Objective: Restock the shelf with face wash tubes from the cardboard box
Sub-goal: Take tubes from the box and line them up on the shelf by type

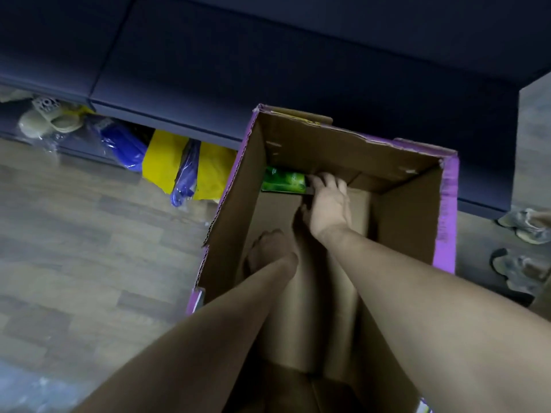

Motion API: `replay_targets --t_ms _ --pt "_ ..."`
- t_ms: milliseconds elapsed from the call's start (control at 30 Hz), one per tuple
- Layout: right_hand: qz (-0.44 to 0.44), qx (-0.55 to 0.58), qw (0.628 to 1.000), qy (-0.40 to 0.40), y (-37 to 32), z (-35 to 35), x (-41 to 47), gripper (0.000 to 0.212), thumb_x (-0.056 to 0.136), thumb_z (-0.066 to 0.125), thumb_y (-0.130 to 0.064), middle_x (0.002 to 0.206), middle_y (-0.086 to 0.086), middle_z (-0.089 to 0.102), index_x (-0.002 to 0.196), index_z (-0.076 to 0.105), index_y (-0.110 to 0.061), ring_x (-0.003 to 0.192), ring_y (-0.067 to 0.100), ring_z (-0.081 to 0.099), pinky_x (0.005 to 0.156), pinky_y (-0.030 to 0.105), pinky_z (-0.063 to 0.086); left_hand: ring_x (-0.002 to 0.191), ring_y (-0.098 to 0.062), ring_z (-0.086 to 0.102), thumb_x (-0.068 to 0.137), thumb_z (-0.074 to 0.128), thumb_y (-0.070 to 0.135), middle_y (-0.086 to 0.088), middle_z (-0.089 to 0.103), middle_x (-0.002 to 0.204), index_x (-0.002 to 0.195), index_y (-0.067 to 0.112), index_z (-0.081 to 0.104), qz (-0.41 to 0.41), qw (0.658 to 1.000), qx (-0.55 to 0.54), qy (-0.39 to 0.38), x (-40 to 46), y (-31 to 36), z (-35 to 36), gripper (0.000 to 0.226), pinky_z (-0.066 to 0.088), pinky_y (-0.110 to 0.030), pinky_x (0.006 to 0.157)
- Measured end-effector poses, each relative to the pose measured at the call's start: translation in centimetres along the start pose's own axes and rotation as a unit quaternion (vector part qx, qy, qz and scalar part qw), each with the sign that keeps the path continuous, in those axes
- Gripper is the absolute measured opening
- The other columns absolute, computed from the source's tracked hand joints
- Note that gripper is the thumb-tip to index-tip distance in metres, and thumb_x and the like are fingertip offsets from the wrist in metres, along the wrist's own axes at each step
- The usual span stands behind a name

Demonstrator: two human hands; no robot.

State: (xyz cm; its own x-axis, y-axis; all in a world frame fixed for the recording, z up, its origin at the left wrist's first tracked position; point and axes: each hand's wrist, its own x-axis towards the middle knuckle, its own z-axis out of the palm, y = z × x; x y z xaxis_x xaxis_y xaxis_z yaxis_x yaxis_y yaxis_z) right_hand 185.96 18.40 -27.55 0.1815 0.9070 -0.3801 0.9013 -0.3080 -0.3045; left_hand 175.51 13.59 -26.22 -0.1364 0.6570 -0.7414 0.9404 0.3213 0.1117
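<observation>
Your right hand (328, 201) grips one green face wash pack (283, 183) deep in the purple-edged cardboard box (417, 210); left hand (269, 251) grip unclear. Two yellow bags (167, 162) centre-left.

Right hand (329, 204) covers the green pack's (283, 181) end; left hand (268, 248) blurred

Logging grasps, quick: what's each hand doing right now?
Left hand: down in the cardboard box, grip cannot be told.
Right hand: fingers reaching onto the green pack.
</observation>
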Motion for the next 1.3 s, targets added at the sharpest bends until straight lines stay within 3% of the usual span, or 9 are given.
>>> replay_targets --t_ms 100,200,300,433,600,767,1067,1200,1300 --pt "0.009 -0.052 0.998 0.040 -0.4 0.2 0.0 0.056 0.092 0.057 -0.016 0.140 0.007 0.040 0.145 0.042 -0.023 0.125 0.031 0.036 0.103 0.037 0.035 0.120 -0.024 0.055 0.090 0.062 0.031 -0.005 0.055 0.129 0.121 0.020 0.058 0.003 1.000 0.016 0.026 0.4 -0.4 0.1 0.034 0.047 -0.032 0.090" --pt "0.028 -0.079 0.996 0.037 -1.0 0.2 -0.2 0.052 0.091 0.048 -0.001 0.130 0.011 0.040 0.138 0.050 -0.022 0.119 0.032 0.038 0.099 0.036 0.035 0.120 -0.024 0.054 0.090 0.062 0.033 -0.005 0.056 0.128 0.122 0.019 0.057 0.008 0.999 0.020 0.034 0.6 -0.7 0.1 0.034 0.047 -0.032 0.090" --pt "0.047 -0.105 0.993 0.021 -0.7 0.1 -0.2 0.051 0.089 0.044 0.005 0.132 0.013 0.040 0.134 0.052 -0.018 0.123 0.033 0.037 0.099 0.038 0.036 0.119 -0.024 0.055 0.090 0.062 0.032 -0.005 0.056 0.127 0.122 0.019 0.057 0.013 0.999 0.023 0.037 0.6 -0.8 0.0 0.035 0.047 -0.033 0.089" --pt "0.089 -0.060 0.994 -0.003 0.4 0.5 -1.3 0.045 0.088 0.050 -0.001 0.127 0.012 0.052 0.130 0.052 -0.015 0.121 0.031 0.043 0.095 0.038 0.040 0.120 -0.024 0.054 0.090 0.062 0.030 -0.005 0.057 0.127 0.121 0.020 0.057 0.010 0.999 0.025 0.031 0.4 -0.8 0.1 0.034 0.047 -0.033 0.090" --pt "0.167 0.022 0.985 -0.047 0.9 0.5 -4.4 0.042 0.083 0.069 -0.030 0.122 0.010 0.051 0.120 0.058 -0.013 0.111 0.033 0.056 0.086 0.032 0.046 0.123 -0.024 0.052 0.090 0.061 0.030 -0.005 0.053 0.132 0.125 0.021 0.055 0.005 1.000 0.028 0.013 -0.4 -0.8 -0.3 0.037 0.045 -0.033 0.092" --pt "0.239 0.102 0.964 -0.054 1.6 -1.0 -7.1 0.044 0.079 0.071 -0.041 0.115 0.011 0.059 0.110 0.064 -0.011 0.101 0.030 0.062 0.080 0.030 0.048 0.122 -0.025 0.053 0.090 0.059 0.028 -0.006 0.051 0.132 0.128 0.020 0.053 0.019 0.999 0.037 0.004 -2.3 -1.0 -1.4 0.039 0.047 -0.033 0.092" --pt "0.193 0.192 0.962 0.032 0.2 -7.8 -12.1 0.041 0.072 0.074 -0.035 0.106 0.007 0.061 0.103 0.059 -0.014 0.091 0.027 0.062 0.070 0.029 0.043 0.119 -0.028 0.057 0.088 0.061 0.030 -0.008 0.054 0.129 0.125 0.015 0.052 0.064 0.997 -0.003 0.052 -7.8 -0.3 -6.1 0.041 0.046 -0.034 0.092" --pt "0.153 0.212 0.962 0.081 -0.6 -12.3 -14.3 0.037 0.077 0.072 -0.032 0.103 0.004 0.059 0.106 0.057 -0.014 0.061 0.006 0.049 0.058 0.021 0.033 0.119 -0.028 0.057 0.088 0.061 0.032 -0.008 0.055 0.129 0.127 0.016 0.053 0.094 0.992 -0.016 0.083 -10.9 0.5 -9.4 0.042 0.046 -0.034 0.092" --pt "0.105 0.238 0.958 0.119 -1.6 -16.5 -15.7 0.029 0.079 0.070 -0.029 0.098 0.003 0.059 0.100 0.055 -0.016 0.059 0.003 0.047 0.051 0.018 0.035 0.117 -0.028 0.057 0.086 0.061 0.033 -0.006 0.058 0.127 0.125 0.017 0.054 0.120 0.984 -0.038 0.122 -13.7 1.6 -12.9 0.043 0.047 -0.034 0.089"
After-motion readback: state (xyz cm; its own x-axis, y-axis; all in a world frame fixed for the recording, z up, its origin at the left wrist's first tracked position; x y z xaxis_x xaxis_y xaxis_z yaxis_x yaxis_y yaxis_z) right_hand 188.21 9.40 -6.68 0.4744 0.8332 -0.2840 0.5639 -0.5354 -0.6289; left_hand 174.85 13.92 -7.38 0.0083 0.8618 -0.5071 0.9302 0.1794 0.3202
